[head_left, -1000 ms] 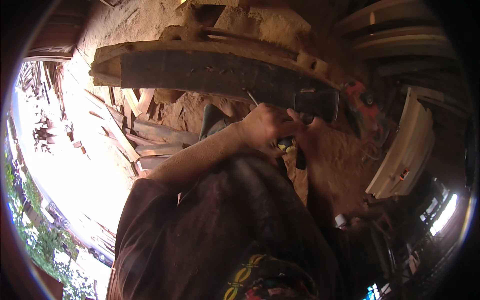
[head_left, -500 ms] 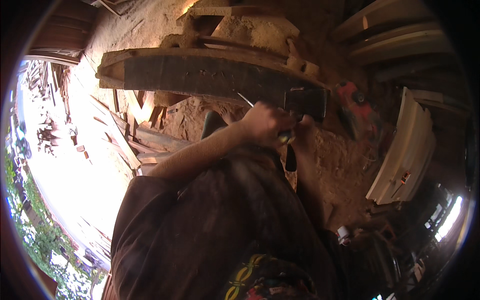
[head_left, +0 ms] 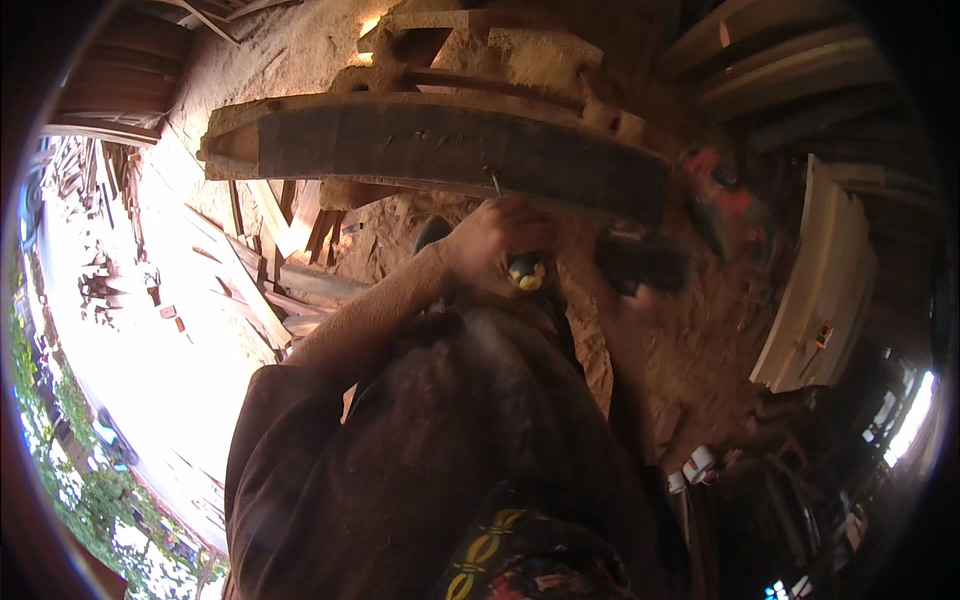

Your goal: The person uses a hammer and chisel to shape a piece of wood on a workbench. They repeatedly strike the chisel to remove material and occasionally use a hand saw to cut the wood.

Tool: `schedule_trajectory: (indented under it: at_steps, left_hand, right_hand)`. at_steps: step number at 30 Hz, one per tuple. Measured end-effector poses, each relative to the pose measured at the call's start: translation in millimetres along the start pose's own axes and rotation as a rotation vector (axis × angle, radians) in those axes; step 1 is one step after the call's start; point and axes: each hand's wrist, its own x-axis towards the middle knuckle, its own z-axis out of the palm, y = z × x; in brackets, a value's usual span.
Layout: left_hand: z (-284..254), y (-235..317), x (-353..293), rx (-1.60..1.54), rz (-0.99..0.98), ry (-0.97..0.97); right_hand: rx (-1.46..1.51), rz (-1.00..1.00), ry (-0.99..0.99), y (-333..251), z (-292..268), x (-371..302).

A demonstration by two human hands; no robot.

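Note:
My left hand [head_left: 500,240] is closed around a screwdriver-like tool with a thin metal shaft [head_left: 495,182] and a black-and-yellow handle end [head_left: 526,273]. The shaft's tip reaches the near edge of a long wooden beam [head_left: 232,145] topped with a dark strip [head_left: 350,140]. My right hand [head_left: 652,303], blurred and in shadow, grips a dark rectangular block [head_left: 640,262] just in front of the beam's right end. The block's exact kind cannot be made out.
A red-and-black power tool [head_left: 722,190] lies right of the beam. Farther right stands a pale wooden panel [head_left: 815,285] with a small orange-handled tool [head_left: 823,335] on it. White containers [head_left: 700,463] sit lower right. Wood offcuts [head_left: 250,290] are piled at left.
The dark block has left the beam's right end and come nearer and rightward with my right hand. My left hand has shifted slightly left, and its tool now points more upright.

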Motion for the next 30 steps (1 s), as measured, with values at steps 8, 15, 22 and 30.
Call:
schedule_trajectory:
  at_steps: [8, 15, 22, 30]
  left_hand:
    - [5, -2, 15, 0.011, 0.000, -0.011]
    - [13, -1, 2, 0.110, -0.012, 0.072]
    - [36, -7, 15, 0.086, 0.056, 0.347]
    - [29, -10, 50, 0.061, -0.003, 0.349]
  right_hand:
    - [-0.524, -0.151, -0.368, -35, -17, -49]
    - [0.106, 0.125, 0.069, -17, -7, -7]
    - [-0.379, 0.492, -0.560, 16, 39, 89]
    - [-0.130, 0.493, -0.503, 32, 40, 91]
